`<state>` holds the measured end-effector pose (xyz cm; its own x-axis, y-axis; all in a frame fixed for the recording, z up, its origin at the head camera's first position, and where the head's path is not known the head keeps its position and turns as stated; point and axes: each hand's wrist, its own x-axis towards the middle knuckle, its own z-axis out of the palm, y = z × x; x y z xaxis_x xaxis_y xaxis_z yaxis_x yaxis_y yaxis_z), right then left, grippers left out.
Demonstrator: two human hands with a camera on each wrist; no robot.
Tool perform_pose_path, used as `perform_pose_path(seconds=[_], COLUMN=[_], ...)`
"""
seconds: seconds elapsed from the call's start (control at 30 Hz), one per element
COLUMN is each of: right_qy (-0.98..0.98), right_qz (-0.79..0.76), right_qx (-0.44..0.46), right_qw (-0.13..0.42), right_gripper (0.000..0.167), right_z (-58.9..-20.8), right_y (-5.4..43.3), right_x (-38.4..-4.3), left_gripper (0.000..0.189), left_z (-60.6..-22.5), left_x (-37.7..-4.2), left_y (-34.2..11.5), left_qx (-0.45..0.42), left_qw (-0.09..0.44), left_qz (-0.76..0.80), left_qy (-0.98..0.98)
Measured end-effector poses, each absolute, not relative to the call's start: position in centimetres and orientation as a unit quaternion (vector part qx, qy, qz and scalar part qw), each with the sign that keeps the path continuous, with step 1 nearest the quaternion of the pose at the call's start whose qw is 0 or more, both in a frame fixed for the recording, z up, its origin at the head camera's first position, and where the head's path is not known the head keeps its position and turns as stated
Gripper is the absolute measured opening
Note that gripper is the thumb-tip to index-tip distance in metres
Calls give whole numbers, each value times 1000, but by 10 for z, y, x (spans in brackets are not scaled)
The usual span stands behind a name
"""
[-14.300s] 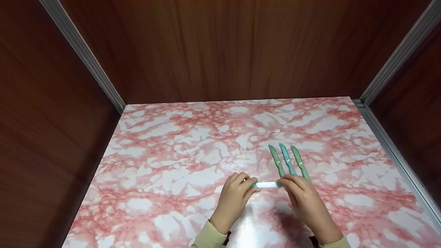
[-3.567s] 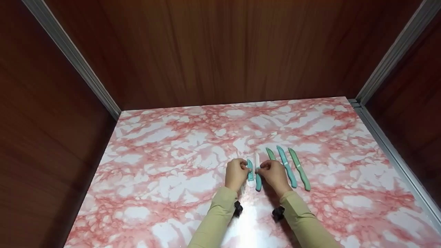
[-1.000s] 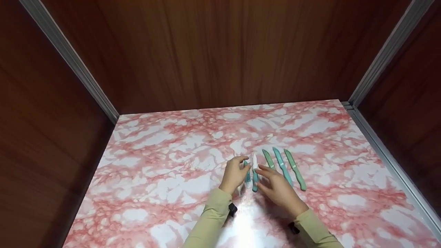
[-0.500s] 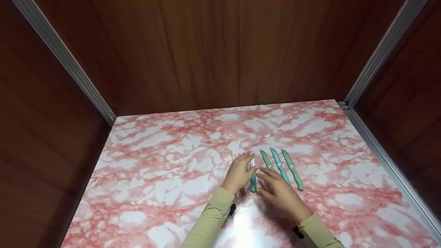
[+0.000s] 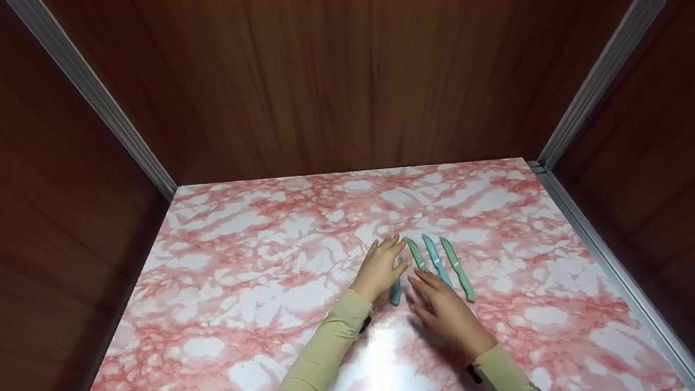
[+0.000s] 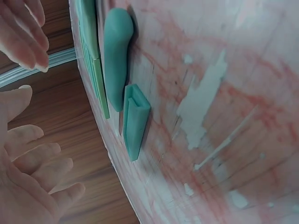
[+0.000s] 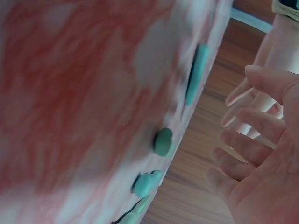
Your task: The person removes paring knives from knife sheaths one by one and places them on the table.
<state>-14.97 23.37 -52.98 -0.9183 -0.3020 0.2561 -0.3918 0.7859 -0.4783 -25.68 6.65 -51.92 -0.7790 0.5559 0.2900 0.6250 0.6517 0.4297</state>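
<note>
My left hand hovers with spread, straight fingers over an unsheathed knife. That knife's teal handle pokes out below the hand; most of its blade is hidden in the head view. Its loose teal sheath lies on the table beside the handle in the left wrist view, and is covered by the left hand in the head view. My right hand is held above the table, fingers apart and holding nothing, just right of the left hand. It partly covers the lower ends of the green knife and teal knife.
Another sheathed green knife lies at the right of the row. All rest on a red-and-white marbled table. Dark wood panels with grey metal corner strips enclose its back and sides.
Over ten seconds ago both hands held a knife level; later they pinched the teal sheath and bare knife side by side. Both have since let go, and the left hand has moved right over them.
</note>
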Motion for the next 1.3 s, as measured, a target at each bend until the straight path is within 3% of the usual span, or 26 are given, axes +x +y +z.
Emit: perform_pose_path(seconds=[0.37,1.3], right_qy=[-950,-959], right_qz=[260,245], right_qx=[169,140], right_qw=[41,2], right_gripper=[61,62], right_z=[-537,-540], right_y=[240,243], right_x=[-145,-157], left_gripper=[50,44], left_z=[-523,-537], left_x=[-260,-267], left_y=[75,104], left_qx=[-344,-399], left_qw=[44,24], left_qz=[-213,-62], left_qy=[-914,-915])
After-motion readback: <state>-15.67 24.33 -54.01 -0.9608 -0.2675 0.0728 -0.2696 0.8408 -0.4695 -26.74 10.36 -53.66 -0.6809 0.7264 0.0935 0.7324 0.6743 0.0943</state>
